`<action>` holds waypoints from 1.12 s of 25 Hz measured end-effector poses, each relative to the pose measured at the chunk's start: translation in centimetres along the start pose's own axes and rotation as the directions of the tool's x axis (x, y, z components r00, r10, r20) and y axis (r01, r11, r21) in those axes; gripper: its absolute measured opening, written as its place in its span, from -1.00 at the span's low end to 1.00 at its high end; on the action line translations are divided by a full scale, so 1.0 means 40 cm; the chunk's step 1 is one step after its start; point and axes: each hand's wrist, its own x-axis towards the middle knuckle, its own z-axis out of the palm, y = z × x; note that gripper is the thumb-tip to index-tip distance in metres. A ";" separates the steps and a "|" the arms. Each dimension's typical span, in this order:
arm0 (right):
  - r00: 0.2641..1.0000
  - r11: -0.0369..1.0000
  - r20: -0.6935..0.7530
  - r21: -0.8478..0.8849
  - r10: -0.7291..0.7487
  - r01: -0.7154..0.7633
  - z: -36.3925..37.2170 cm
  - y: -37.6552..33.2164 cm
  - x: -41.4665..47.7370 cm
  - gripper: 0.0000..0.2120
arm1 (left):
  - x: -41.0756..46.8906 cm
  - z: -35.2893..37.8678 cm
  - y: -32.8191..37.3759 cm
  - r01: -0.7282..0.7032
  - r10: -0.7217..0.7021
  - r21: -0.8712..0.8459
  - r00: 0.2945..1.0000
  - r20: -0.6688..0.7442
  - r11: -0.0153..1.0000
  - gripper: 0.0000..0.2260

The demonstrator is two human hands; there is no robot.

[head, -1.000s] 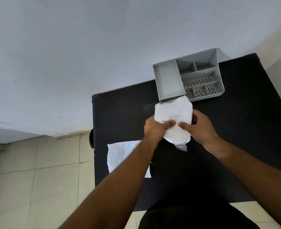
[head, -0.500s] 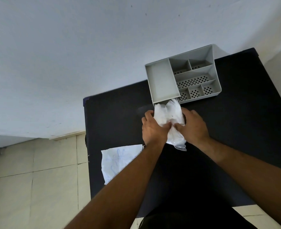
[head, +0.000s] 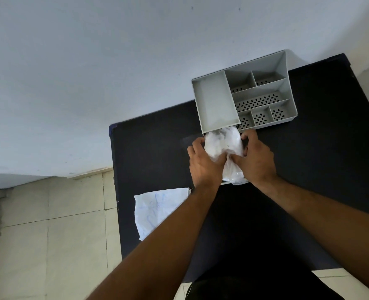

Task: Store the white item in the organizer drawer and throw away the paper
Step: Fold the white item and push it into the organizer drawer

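A grey organizer with several compartments stands at the far edge of the black table, against the wall. Its drawer is pulled out toward me below the front face, mostly hidden. A crumpled white item in clear plastic lies in the drawer, its far end right at the organizer's front. My left hand grips its left side and my right hand its right side, thumbs pressing on top. A white paper with blue scribbles lies at the table's left edge, partly under my left forearm.
A white wall rises behind the table. Beige floor tiles lie to the left, below the table's left edge. The paper overhangs that edge. My dark clothing shows at the bottom.
Both hands carried the white item away from me, from above the table's middle down into the pulled-out drawer. The item now looks more squeezed. The paper stayed put.
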 end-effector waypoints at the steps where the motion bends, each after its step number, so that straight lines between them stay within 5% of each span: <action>1: 1.000 1.000 0.005 -0.012 0.003 -0.003 0.001 0.001 -0.001 -0.55 | -0.007 -0.003 -0.010 -0.030 0.030 -0.025 1.000 0.000 0.999 -0.47; 7: 0.999 0.997 -0.047 -0.073 0.021 -0.024 -0.004 0.014 -0.028 -0.49 | -0.045 -0.026 -0.076 -0.181 0.180 -0.025 0.984 -0.003 0.983 -0.78; 13: 0.990 0.966 -0.026 -0.224 -0.141 0.132 -0.001 0.039 -0.078 -0.50 | -0.063 -0.038 -0.128 -0.511 0.475 0.281 0.859 0.191 0.812 -0.55; 18: 0.963 0.840 0.100 -0.473 -0.249 0.266 0.011 0.031 -0.078 -0.44 | -0.069 -0.047 -0.122 -0.569 0.430 0.483 0.821 0.375 0.665 -0.39; 28: 0.951 0.779 0.209 -0.547 -0.227 0.306 0.003 0.045 -0.088 -0.47 | -0.078 -0.033 -0.099 -0.575 0.334 0.508 0.806 0.490 0.642 -0.39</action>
